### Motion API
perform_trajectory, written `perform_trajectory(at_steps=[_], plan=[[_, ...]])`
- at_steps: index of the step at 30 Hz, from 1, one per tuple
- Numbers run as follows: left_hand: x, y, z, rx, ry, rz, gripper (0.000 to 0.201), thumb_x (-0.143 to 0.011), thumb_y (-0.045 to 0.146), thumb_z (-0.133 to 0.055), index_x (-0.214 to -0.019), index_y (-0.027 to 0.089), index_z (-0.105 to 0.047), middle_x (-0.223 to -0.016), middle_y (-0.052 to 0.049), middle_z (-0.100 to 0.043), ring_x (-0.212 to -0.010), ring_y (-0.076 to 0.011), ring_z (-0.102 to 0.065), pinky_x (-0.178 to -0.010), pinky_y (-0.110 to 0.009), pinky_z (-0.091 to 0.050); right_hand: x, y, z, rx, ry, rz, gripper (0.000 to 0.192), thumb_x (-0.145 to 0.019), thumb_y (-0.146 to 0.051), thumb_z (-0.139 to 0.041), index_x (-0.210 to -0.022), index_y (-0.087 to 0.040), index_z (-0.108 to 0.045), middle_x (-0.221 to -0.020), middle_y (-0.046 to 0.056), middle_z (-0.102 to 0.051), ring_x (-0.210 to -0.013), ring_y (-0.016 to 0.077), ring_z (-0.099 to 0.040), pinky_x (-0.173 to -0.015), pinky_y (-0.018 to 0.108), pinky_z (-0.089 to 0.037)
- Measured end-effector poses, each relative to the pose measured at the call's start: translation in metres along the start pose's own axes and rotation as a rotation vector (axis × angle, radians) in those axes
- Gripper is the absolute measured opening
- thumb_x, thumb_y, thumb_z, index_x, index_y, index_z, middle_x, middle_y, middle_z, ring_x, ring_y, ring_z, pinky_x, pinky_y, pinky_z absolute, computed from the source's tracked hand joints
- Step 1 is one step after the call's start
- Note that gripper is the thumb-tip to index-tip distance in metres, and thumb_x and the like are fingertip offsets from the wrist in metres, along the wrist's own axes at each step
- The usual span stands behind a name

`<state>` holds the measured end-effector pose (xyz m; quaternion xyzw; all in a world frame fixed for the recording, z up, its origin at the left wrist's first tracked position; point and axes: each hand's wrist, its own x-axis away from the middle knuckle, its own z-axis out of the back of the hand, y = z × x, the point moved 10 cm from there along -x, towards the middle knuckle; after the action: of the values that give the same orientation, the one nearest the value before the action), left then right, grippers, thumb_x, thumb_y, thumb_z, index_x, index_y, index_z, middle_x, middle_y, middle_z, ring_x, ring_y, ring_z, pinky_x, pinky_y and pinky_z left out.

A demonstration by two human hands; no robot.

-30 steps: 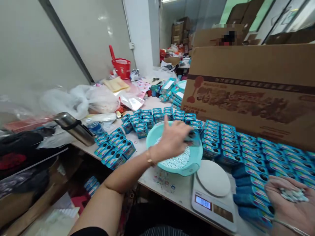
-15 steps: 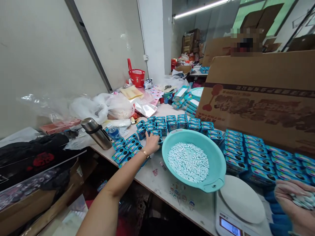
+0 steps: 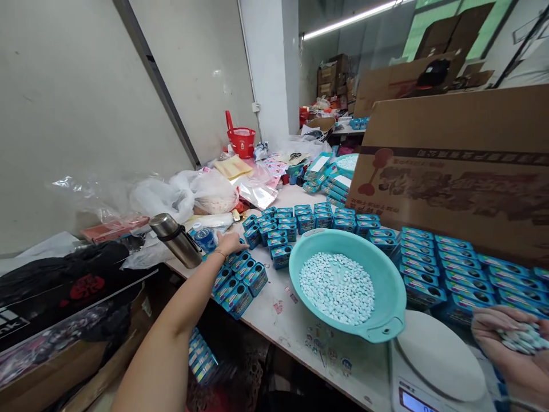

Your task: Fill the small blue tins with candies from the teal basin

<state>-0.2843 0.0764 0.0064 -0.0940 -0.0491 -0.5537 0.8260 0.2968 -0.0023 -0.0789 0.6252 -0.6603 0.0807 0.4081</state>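
Note:
My left hand [image 3: 229, 242] reaches far left and lies on the back end of a cluster of small blue boxes [image 3: 240, 277], beside a water bottle [image 3: 205, 237]. Its fingers are hidden, so a grip cannot be made out. My right hand [image 3: 508, 357] is cupped at the lower right corner and holds a heap of white tablets [image 3: 524, 339]. Between the hands stands a teal basin [image 3: 388, 289] with many pale tablets [image 3: 337, 286] in it. A white kitchen scale [image 3: 437, 357] sits just right of the basin, its pan bare.
Rows of blue boxes [image 3: 450, 257] line the table in front of a big cardboard carton [image 3: 463, 166]. A steel flask [image 3: 175, 240], plastic bags [image 3: 189, 191] and a red basket [image 3: 241, 140] crowd the left and back. More boxes lie under the table edge [image 3: 201, 357].
My left hand carried a blue box from over the basin, went to the boxes left of it, then slid farther left onto the near cluster. The right hand stayed cupped with tablets.

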Motion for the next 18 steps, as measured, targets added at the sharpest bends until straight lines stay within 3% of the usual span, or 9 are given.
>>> perform_trajectory(at_steps=[3, 5, 7, 11, 13, 15, 16, 18], plan=[[-0.003, 0.009, -0.004, -0.022, -0.025, -0.001, 0.027, -0.073, 0.040, -0.064, -0.086, 0.018, -0.069, -0.099, -0.013, -0.075, -0.103, -0.0315, -0.066, -0.111, -0.053, -0.024, 0.024, 0.024, -0.035, 0.141, -0.360, -0.067, 0.038, -0.083, -0.008, -0.059, -0.097, -0.043, -0.056, -0.068, 0.003, -0.063, -0.056, 0.0166, -0.061, -0.031, 0.047, -0.043], [0.001, 0.008, 0.008, -0.040, -0.005, -0.004, 0.026, -0.072, 0.038, -0.062, -0.086, 0.018, -0.069, -0.099, -0.013, -0.075, -0.102, -0.0312, -0.067, -0.110, -0.051, -0.027, 0.029, 0.013, -0.038, 0.120, -0.384, -0.062, 0.041, -0.082, -0.006, -0.060, -0.097, -0.043, -0.056, -0.069, 0.002, -0.063, -0.057, 0.0165, -0.062, -0.031, 0.046, -0.043], [0.009, 0.003, 0.031, -0.062, 0.040, -0.012, 0.029, -0.074, 0.039, -0.058, -0.089, 0.017, -0.069, -0.101, -0.014, -0.075, -0.105, -0.0322, -0.066, -0.110, -0.050, -0.028, 0.030, -0.005, -0.039, 0.070, -0.379, -0.022, 0.043, -0.079, -0.005, -0.063, -0.096, -0.044, -0.055, -0.068, 0.001, -0.063, -0.057, 0.0165, -0.062, -0.031, 0.045, -0.043], [0.036, 0.007, 0.105, -0.075, 0.253, -0.116, 0.041, -0.082, 0.046, -0.045, -0.101, 0.018, -0.067, -0.110, -0.015, -0.072, -0.113, -0.0356, -0.062, -0.112, -0.055, -0.024, 0.036, -0.028, -0.044, 0.129, -0.317, 0.163, 0.023, -0.085, -0.014, -0.058, -0.088, -0.037, -0.053, -0.059, -0.001, -0.057, -0.044, 0.0155, -0.055, -0.027, 0.036, -0.045], [0.061, 0.033, 0.147, 0.016, 0.508, -0.280, 0.043, -0.082, 0.050, -0.043, -0.106, 0.022, -0.066, -0.111, -0.011, -0.073, -0.112, -0.0367, -0.062, -0.110, -0.062, -0.024, 0.043, -0.029, -0.044, 0.224, -0.260, 0.276, 0.016, -0.092, -0.019, -0.042, -0.082, -0.029, -0.048, -0.054, -0.002, -0.050, -0.037, 0.0137, -0.048, -0.024, 0.028, -0.042], [0.093, 0.071, 0.172, 0.201, 0.740, -0.482, 0.042, -0.084, 0.052, -0.042, -0.110, 0.030, -0.065, -0.114, -0.005, -0.073, -0.113, -0.0359, -0.062, -0.109, -0.065, -0.025, 0.047, -0.019, -0.045, 0.351, -0.243, 0.283, 0.021, -0.094, -0.015, -0.031, -0.079, -0.025, -0.042, -0.054, -0.004, -0.045, -0.035, 0.0110, -0.045, -0.026, 0.022, -0.043], [0.108, 0.095, 0.176, 0.296, 0.808, -0.581, 0.041, -0.082, 0.053, -0.045, -0.110, 0.032, -0.066, -0.111, -0.004, -0.074, -0.108, -0.0361, -0.064, -0.109, -0.066, -0.025, 0.047, -0.013, -0.049, 0.392, -0.280, 0.264, 0.021, -0.093, -0.013, -0.030, -0.077, -0.024, -0.040, -0.054, -0.006, -0.042, -0.035, 0.0096, -0.043, -0.028, 0.019, -0.041], [0.138, 0.154, 0.170, 0.444, 0.806, -0.792, 0.040, -0.080, 0.051, -0.052, -0.115, 0.036, -0.065, -0.111, -0.004, -0.074, -0.106, -0.0349, -0.066, -0.111, -0.066, -0.024, 0.048, -0.009, -0.057, 0.417, -0.388, 0.250, 0.020, -0.093, -0.013, -0.033, -0.076, -0.023, -0.037, -0.057, -0.006, -0.043, -0.037, 0.0075, -0.043, -0.031, 0.016, -0.039]])
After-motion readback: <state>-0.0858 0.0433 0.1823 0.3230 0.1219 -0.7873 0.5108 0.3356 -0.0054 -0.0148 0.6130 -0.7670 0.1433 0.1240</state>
